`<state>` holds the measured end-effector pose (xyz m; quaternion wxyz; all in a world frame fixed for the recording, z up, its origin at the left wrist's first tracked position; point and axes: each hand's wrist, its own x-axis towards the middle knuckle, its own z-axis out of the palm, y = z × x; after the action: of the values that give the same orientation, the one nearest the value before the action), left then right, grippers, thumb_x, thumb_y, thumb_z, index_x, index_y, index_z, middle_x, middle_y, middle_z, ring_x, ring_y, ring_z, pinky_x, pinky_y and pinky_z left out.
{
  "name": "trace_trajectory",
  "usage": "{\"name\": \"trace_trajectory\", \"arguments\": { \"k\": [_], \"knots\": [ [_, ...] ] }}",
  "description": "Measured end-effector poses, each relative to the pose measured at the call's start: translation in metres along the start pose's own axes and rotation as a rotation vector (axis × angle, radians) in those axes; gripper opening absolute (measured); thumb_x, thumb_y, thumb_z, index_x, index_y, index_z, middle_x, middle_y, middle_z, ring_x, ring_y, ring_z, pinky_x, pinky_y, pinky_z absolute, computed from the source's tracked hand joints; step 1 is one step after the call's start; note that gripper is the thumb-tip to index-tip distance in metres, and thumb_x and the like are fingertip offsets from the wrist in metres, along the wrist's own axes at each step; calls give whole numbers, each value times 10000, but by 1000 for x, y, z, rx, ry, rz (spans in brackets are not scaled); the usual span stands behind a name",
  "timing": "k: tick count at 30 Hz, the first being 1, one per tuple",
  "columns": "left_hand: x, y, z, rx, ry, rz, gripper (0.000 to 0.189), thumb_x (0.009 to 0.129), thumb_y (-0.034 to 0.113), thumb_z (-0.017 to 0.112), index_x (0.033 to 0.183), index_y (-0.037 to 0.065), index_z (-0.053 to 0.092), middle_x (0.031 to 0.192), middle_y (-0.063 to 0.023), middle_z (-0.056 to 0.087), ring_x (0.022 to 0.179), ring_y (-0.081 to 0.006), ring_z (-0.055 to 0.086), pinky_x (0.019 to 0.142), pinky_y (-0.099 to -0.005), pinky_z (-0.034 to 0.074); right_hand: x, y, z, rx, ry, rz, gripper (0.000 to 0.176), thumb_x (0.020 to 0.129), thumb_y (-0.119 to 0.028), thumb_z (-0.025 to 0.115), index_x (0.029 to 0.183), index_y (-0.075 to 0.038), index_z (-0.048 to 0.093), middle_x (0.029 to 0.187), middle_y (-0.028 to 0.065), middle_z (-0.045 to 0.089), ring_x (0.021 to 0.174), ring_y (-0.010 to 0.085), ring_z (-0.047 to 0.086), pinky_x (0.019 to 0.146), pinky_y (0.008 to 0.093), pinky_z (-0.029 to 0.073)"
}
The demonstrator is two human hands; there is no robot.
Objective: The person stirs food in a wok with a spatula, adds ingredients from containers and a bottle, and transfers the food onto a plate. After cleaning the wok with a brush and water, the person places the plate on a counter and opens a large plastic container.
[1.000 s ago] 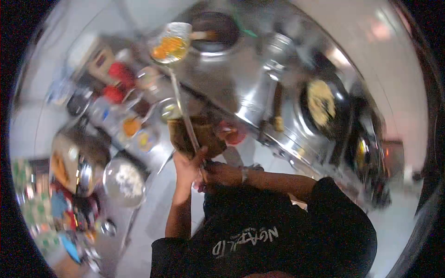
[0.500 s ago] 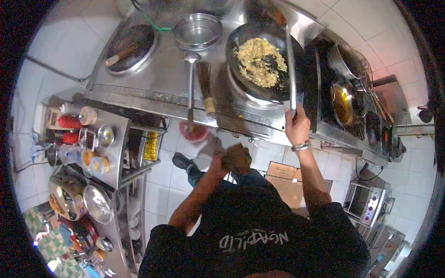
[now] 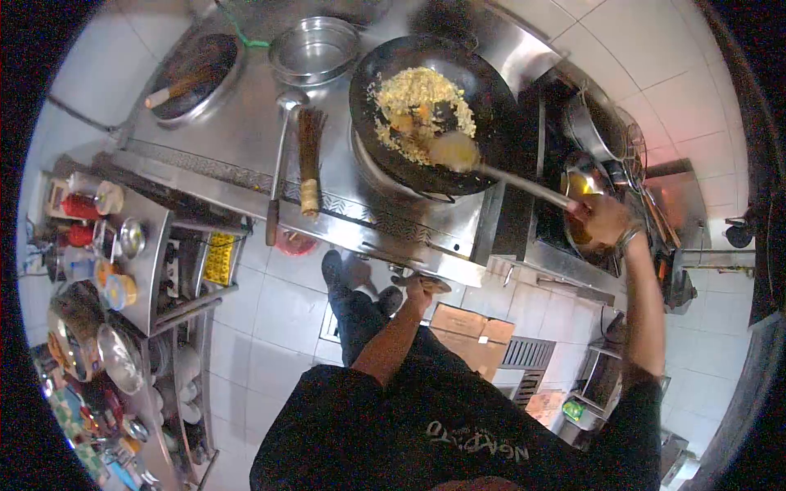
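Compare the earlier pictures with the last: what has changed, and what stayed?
The right hand has brought the long-handled metal ladle from the far edge of the round black wok down into its pale yellow, crumbly food, where an orange patch now shows. The left hand still holds the brown cloth; the brown straw brush stays on the steel stove top.

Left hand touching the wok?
No, the left hand holds a brownish cloth, with the stove's front edge and visible space between it and the wok.
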<state>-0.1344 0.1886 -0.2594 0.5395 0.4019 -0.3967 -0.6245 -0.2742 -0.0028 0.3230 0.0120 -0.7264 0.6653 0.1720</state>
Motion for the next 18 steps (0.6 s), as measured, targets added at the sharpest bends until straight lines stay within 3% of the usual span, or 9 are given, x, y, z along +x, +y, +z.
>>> {"name": "trace_trajectory", "arguments": {
  "k": [2, 3, 4, 6, 9, 12, 15, 17, 18],
  "knots": [
    [10, -31, 1, -835, 60, -287, 144, 873, 229, 456, 843, 99, 511, 718, -17, 551, 633, -171, 556, 534, -305, 477, 22, 14, -15, -74, -433, -180, 484, 892, -478, 381, 914, -52, 611, 734, 207, 605, 711, 331, 609, 644, 405, 477],
    [15, -60, -5, -1375, 125, -513, 157, 884, 243, 444, 830, 113, 512, 704, -3, 539, 615, -153, 551, 491, -291, 471, 44, 24, 0, 169, -622, -3, 495, 902, -471, 360, 853, -45, 609, 648, 189, 582, 609, 312, 589, 569, 397, 467],
    [12, -57, -5, -1379, 131, -512, 157, 884, 243, 444, 830, 113, 512, 704, -3, 539, 615, -153, 551, 491, -291, 471, 66, 34, 15, 380, -769, 218, 517, 911, -464, 339, 791, -38, 606, 561, 171, 558, 507, 292, 568, 495, 390, 457],
    [12, -32, -12, -1552, -178, -493, 228, 892, 293, 433, 891, 92, 540, 756, -34, 570, 712, -164, 575, 532, -270, 488, 99, 23, 48, -188, -424, -438, 516, 921, -420, 333, 663, -45, 576, 500, 143, 523, 425, 263, 521, 418, 371, 422],
    [-3, 47, -26, -1190, -288, -511, 283, 863, 340, 439, 912, 84, 549, 805, -99, 590, 753, -261, 571, 637, -418, 465, 133, -46, 90, -444, 199, -633, 532, 929, -377, 323, 580, -51, 557, 505, 145, 535, 412, 246, 513, 394, 358, 408],
    [-23, 135, -36, -934, -402, -509, 345, 834, 388, 446, 933, 76, 559, 855, -165, 611, 793, -357, 568, 742, -565, 442, 131, -123, 97, 159, -53, -158, 563, 911, -422, 300, 861, 40, 617, 813, 275, 606, 748, 383, 618, 643, 420, 507],
    [-5, 282, -32, -935, 12, -867, 233, 821, 278, 476, 856, 73, 580, 834, -134, 623, 776, -312, 582, 728, -488, 466, 68, -119, 79, 307, -400, 60, 575, 914, -421, 268, 1036, 59, 562, 1031, 275, 562, 1013, 387, 533, 867, 425, 434],
    [7, 339, -20, -494, -165, -507, 155, 811, 177, 485, 846, 56, 577, 830, -88, 634, 761, -245, 603, 701, -392, 486, 65, -51, 120, 173, -440, 104, 545, 921, -393, 259, 1038, 41, 567, 1039, 254, 566, 1021, 375, 529, 879, 418, 424],
    [22, 340, -12, -497, -170, -509, 155, 811, 177, 485, 846, 56, 577, 830, -88, 634, 761, -245, 603, 701, -392, 486, 72, -28, 140, -12, -414, 68, 518, 921, -376, 269, 1012, 26, 583, 1007, 241, 582, 994, 371, 544, 856, 412, 438]
  ]
}}
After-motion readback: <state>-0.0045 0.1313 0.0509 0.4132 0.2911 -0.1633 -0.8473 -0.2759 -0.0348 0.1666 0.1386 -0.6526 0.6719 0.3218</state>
